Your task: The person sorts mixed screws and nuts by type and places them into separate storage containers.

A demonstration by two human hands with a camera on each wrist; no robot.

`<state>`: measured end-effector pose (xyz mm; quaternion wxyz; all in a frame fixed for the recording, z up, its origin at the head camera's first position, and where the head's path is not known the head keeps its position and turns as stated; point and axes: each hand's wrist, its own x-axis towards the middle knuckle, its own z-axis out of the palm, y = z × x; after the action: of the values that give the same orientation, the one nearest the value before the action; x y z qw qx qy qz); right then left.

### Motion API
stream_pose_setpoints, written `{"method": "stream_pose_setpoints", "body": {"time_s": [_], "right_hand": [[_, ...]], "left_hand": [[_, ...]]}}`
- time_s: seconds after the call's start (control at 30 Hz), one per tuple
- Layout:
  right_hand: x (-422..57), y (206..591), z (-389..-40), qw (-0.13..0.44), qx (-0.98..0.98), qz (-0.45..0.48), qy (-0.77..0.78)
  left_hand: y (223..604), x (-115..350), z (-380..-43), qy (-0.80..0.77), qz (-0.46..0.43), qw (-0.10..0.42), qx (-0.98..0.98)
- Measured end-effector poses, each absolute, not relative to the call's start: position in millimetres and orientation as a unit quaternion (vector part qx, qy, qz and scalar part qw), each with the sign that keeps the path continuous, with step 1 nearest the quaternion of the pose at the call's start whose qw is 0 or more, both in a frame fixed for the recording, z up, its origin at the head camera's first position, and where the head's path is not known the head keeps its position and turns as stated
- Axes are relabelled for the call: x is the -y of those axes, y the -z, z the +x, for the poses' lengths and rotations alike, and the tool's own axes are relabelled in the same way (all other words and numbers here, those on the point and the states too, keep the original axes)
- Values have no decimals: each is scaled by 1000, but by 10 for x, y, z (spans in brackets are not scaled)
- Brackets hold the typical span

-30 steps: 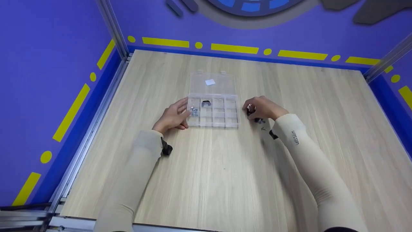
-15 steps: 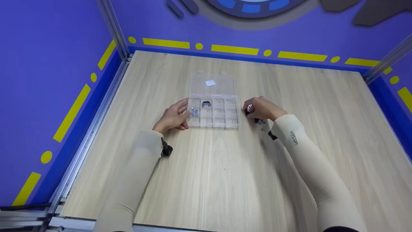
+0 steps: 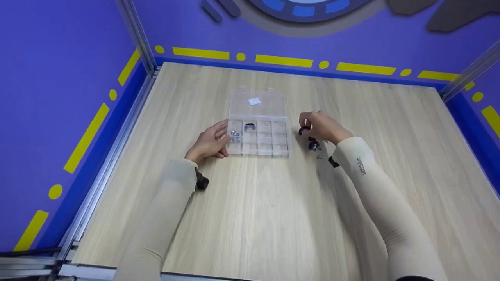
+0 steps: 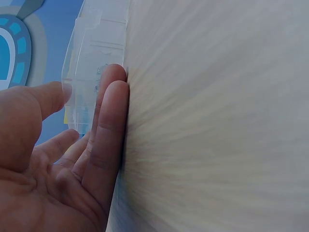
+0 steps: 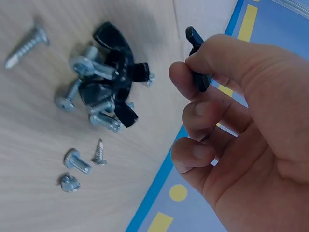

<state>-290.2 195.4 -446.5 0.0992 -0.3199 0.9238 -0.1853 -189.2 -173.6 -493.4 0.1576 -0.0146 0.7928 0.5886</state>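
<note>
In the head view, a clear compartment box (image 3: 265, 152) lies on the table with its lid folded back. My left hand (image 3: 211, 142) rests against its left side, fingers fairly straight and thumb at the rim. Several silver screws (image 3: 234, 134) sit in a left compartment, and a black wing nut (image 3: 250, 127) in the one beside it. Right of the box, my right hand (image 3: 322, 127) pinches another black wing nut (image 5: 195, 41) between thumb and index finger, raised above the table. Beneath it lies a pile of black wing nuts (image 5: 116, 63) and silver screws (image 5: 75, 162).
A white paper square (image 3: 254, 101) shows on the lid. One loose screw (image 5: 26, 46) lies apart from the pile. Blue panels with yellow marks (image 3: 284, 60) stand along the back and sides of the wooden table (image 3: 242, 218).
My right hand has risen slightly and shifted a little to the right with the wing nut in its fingertips, uncovering more of the pile. The left hand and box stay put.
</note>
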Motion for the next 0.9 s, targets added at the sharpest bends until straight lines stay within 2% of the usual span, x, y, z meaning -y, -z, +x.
{"method": "stream_pose_setpoints", "body": {"time_s": [0.47, 0.9], "right_hand": [[-1933, 4303, -2902, 105, -922, -314, 203], [-1688, 4096, -2902, 77, -913, -325, 233]], "left_hand": [[4947, 1744, -1886, -588, -11, 156, -793], [4915, 1728, -1883, -584, -9, 152, -797]]}}
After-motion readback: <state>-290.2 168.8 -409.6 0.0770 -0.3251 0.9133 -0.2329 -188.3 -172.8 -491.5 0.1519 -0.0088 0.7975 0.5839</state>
